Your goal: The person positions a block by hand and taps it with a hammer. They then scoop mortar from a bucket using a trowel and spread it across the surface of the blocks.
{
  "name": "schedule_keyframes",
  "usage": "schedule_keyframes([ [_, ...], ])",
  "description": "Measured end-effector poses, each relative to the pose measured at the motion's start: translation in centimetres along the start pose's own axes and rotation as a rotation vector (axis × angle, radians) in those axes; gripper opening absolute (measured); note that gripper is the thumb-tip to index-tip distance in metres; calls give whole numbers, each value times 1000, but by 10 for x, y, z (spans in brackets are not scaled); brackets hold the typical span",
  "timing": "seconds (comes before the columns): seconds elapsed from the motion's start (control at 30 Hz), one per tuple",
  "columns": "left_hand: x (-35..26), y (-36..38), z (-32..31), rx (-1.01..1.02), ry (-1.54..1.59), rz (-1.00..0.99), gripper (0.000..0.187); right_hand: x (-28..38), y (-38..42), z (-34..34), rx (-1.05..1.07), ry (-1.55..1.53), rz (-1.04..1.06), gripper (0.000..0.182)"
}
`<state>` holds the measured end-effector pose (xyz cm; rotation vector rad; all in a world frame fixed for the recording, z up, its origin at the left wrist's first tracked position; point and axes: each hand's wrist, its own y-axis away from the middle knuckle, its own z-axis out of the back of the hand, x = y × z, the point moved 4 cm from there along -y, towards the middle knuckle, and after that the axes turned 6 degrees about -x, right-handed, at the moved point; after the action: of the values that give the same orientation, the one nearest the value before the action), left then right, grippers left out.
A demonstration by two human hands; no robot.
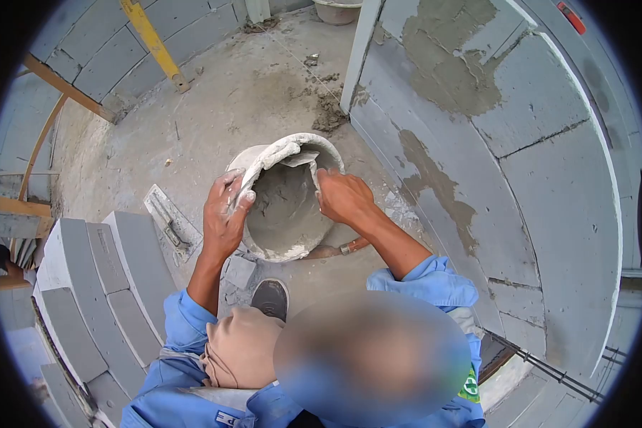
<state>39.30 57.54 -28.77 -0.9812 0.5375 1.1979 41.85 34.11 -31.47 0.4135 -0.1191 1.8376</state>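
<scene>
A round bucket (292, 251) with a crusted white rim is tipped toward me on the floor, with wet grey mortar (282, 203) inside. My left hand (226, 207) grips the bucket's left rim, its fingers wrapped over the edge. Inside the right part of the bucket, my right hand (342, 196) is closed around the handle end of a mortar-covered trowel (301, 158); the handle itself is hidden by the fingers. The trowel's blade points up and left, near the upper rim.
A flat plastering trowel (172, 225) lies left of the bucket. Grey blocks (96, 285) are stacked at the left. A block wall (478, 178) with mortar patches rises at the right. Beneath the bucket's lower right lies a red-handled tool (354, 245). A yellow bar (153, 44) leans at upper left.
</scene>
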Motion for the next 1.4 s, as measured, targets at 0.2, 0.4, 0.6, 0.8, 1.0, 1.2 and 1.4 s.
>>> schedule_keyframes([
  [0.2,-30,11,-32,52,-116,-94,40,5,21,-7,-104,23,-10,29],
  [0.4,-21,-9,-22,-55,-38,54,35,-25,75,-34,-355,-129,-32,42],
  [0.6,34,-25,22,-128,66,216,39,-111,103,-26,-561,-459,-278,36],
  [0.8,45,-9,32,-166,68,312,42,-169,119,-6,-375,-1132,-692,31],
  [1.0,47,11,34,-247,55,344,42,-147,155,-33,-506,-783,-695,36],
  [1.2,27,-2,20,-177,52,275,42,-142,93,6,-437,-377,-580,48],
  [1.4,30,2,20,-189,54,304,40,-125,81,38,-734,-374,-392,30],
])
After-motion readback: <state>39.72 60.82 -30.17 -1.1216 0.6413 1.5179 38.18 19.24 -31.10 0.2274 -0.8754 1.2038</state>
